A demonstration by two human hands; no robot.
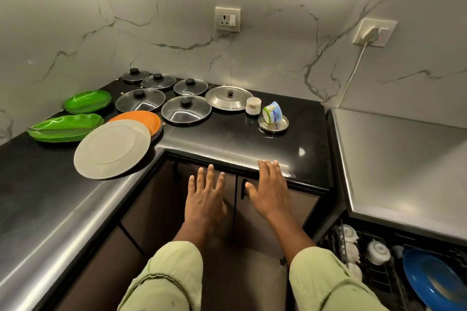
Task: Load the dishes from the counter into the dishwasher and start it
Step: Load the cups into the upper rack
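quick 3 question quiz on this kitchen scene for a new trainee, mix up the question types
1. True or false: the left hand and the right hand hold nothing.
2. How many glass lids with black knobs lie on the counter? A) three B) five C) seven
3. Fill the gap: the plate already in the dishwasher rack is ____ in colour.

Key: 1 true; 2 B; 3 blue.
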